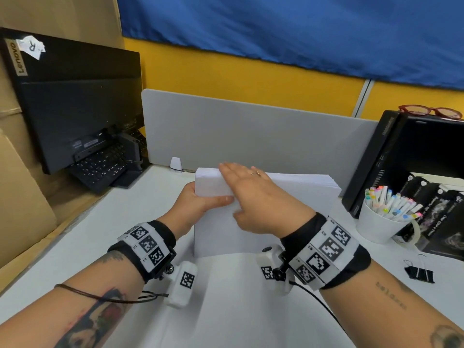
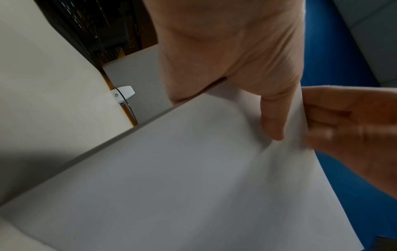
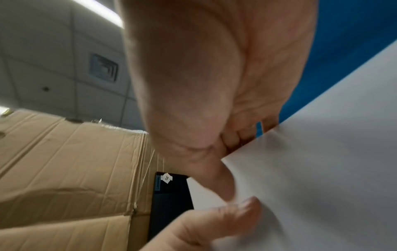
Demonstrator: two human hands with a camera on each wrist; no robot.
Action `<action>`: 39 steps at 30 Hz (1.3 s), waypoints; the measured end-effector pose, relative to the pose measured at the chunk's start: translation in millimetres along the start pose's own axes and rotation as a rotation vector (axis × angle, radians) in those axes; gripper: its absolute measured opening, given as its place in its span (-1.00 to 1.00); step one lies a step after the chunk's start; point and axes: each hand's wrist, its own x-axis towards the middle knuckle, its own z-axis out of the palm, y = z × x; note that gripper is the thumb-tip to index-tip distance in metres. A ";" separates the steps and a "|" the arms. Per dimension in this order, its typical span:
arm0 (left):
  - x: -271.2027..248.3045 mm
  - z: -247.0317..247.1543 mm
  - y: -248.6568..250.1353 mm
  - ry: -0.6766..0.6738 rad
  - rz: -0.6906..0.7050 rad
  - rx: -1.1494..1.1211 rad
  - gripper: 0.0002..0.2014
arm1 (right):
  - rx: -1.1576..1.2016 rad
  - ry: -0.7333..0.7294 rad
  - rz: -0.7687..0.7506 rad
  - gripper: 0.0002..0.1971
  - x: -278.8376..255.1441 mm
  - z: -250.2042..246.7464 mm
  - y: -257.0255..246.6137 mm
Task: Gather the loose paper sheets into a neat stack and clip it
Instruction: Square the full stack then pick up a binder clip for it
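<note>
A stack of white paper sheets (image 1: 216,234) stands upright on its lower edge on the white desk (image 1: 226,310). My left hand (image 1: 200,200) grips the stack's upper left corner, thumb on the front face and fingers hidden behind. My right hand (image 1: 251,187) lies with straight fingers across the top edge, its thumb against the front. In the left wrist view the left thumb (image 2: 272,118) presses on the paper (image 2: 193,169). The right wrist view shows the right hand (image 3: 193,84) at the paper's (image 3: 322,152) top edge. A black binder clip (image 1: 418,272) lies on the desk to the right.
A grey divider panel (image 1: 251,134) stands right behind the stack. At the left are a black monitor (image 1: 75,101), a keyboard (image 1: 100,169) and cardboard (image 1: 22,197). At the right stand a white cup of markers (image 1: 384,217), black boxes (image 1: 401,156) and a tape roll (image 1: 411,233).
</note>
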 end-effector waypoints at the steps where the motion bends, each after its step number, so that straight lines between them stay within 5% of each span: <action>1: 0.1 0.2 -0.3 0.001 0.004 0.003 -0.41 | 0.036 0.056 0.014 -0.11 2.0 -2.9 -0.5; 3: 0.0 1.0 0.0 -0.004 0.016 0.013 -0.40 | 0.061 0.229 0.039 -0.06 4.9 -6.3 -0.5; 7: -0.4 0.6 -0.6 0.004 0.003 0.006 -0.40 | -0.092 -0.088 -0.026 -0.05 8.0 0.1 -7.1; 11: -1.8 0.4 -1.0 -0.008 0.001 0.026 -0.43 | -0.113 -0.006 0.124 -0.03 21.1 -16.1 10.3; 14: -4.1 -0.1 -0.7 -0.001 -0.054 0.018 -0.38 | -0.102 -0.234 0.254 -0.51 28.8 -25.5 23.8; 16: -5.0 -2.5 -3.5 -0.001 -0.082 0.046 -0.39 | -0.070 -0.237 0.237 -0.64 29.1 -24.2 28.6; 21: -11.7 -19.8 -23.3 -0.108 -0.221 0.300 -0.49 | 0.022 -0.071 0.237 -0.74 13.3 -27.8 39.3; 23: -10.0 -26.3 -21.1 -0.045 -0.202 0.322 -0.58 | 0.215 0.081 0.288 -0.78 -1.4 -35.9 54.3; 27: 4.3 -20.7 16.8 0.111 -0.061 0.115 -0.50 | 0.852 0.437 0.383 -0.68 -36.5 -43.3 83.0; 30: 16.7 10.4 51.2 0.035 0.027 -0.104 -0.59 | 1.142 0.625 0.419 -0.59 -58.0 -32.8 94.6; 33: 19.4 48.7 69.9 -0.053 0.077 -0.121 -0.54 | 1.321 0.709 0.443 -0.60 -72.3 -20.3 98.3; 39: 7.1 85.6 42.6 0.014 0.076 -0.078 -0.60 | 1.373 0.785 0.475 -0.55 -107.8 16.7 110.5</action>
